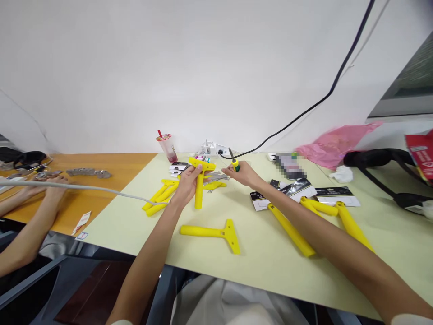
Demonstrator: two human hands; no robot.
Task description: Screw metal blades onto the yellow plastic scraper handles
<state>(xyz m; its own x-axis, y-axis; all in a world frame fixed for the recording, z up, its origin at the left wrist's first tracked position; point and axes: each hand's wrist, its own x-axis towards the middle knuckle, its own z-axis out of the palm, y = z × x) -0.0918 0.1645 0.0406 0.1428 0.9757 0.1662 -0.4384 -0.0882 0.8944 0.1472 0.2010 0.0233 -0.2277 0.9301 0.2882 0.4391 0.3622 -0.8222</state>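
My left hand [186, 186] is closed around a yellow T-shaped scraper [199, 192], its handle hanging down and its crosspiece on top. My right hand [242, 174] is closed on a screwdriver [235, 165] with a yellow and green handle, the shaft pointing up. The thumb and fingertip of that hand meet at its left side; whether they pinch something small I cannot tell. Below both hands, another yellow scraper [209, 232] lies on the table. Behind my left hand are more yellow scrapers [158, 196]. Between the hands lie yellow head pieces [214, 185] and thin metal parts [221, 176].
Packaged scrapers [291, 230] with black and white cards lie under my right forearm. At the back stand a drink cup [167, 146] and a power strip [221, 151]. A grey cable [101, 188] crosses my left wrist. A co-worker's hands [56, 185] are at the orange table [125, 167].
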